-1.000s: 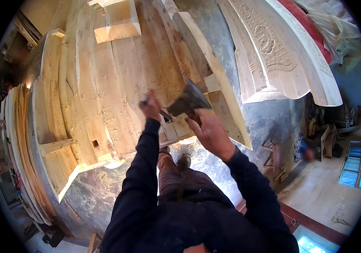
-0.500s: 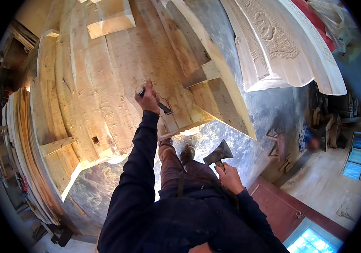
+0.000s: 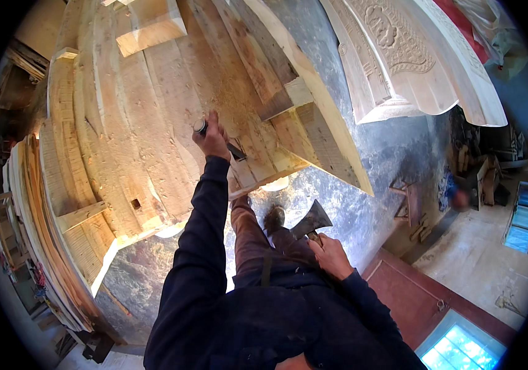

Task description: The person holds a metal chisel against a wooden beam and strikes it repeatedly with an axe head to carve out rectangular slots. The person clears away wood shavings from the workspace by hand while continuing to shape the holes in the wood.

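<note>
In my left hand [image 3: 212, 139] is a chisel, closed around its handle. The chisel's dark blade [image 3: 236, 152] slants down to the right onto a wide panel of joined wooden boards [image 3: 153, 117], close to the panel's near edge. Lower and to the right, my right hand [image 3: 333, 256] grips a hatchet by its short handle. The hatchet's grey metal head [image 3: 312, 221] points up and away, held in the air in front of my right leg. Whether the chisel tip has sunk into the wood cannot be made out.
A small square hole [image 3: 135, 203] pierces the panel at left. A wooden block [image 3: 151, 37] sits on its far part. Beyond, at right, stands a pale carved wooden piece [image 3: 399, 55]. Stacked boards [image 3: 45, 228] line the left. A reddish-brown door [image 3: 399, 287] lies at lower right.
The whole view has shifted slightly. The hatchet has moved a little left and its head has tilted slightly. My left hand keeps the chisel at nearly the same spot on the panel.
</note>
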The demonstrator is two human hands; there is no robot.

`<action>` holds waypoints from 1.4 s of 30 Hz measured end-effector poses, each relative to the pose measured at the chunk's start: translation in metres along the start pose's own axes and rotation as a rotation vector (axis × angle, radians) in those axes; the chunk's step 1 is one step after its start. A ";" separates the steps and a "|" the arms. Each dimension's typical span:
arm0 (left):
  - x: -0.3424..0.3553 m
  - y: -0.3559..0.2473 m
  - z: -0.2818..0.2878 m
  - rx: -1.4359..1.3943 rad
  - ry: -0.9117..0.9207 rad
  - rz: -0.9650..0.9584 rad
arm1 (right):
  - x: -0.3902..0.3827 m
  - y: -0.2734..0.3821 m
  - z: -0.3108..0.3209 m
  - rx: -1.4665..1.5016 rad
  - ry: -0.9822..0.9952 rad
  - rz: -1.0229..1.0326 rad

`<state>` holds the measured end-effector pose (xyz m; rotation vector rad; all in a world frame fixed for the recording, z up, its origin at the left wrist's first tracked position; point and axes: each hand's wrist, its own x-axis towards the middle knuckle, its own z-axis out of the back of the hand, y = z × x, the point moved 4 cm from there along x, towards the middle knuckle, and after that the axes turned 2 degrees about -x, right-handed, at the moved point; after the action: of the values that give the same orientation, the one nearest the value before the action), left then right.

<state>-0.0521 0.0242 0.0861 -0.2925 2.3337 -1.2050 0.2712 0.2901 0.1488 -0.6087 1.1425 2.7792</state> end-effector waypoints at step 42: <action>-0.019 0.036 0.004 0.364 0.030 -0.449 | 0.064 0.087 0.063 0.214 -0.137 -0.076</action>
<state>-0.0331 0.0501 0.0611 -0.6948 2.0764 -1.8240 0.1723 0.2659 0.2217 -0.4234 1.3320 2.5452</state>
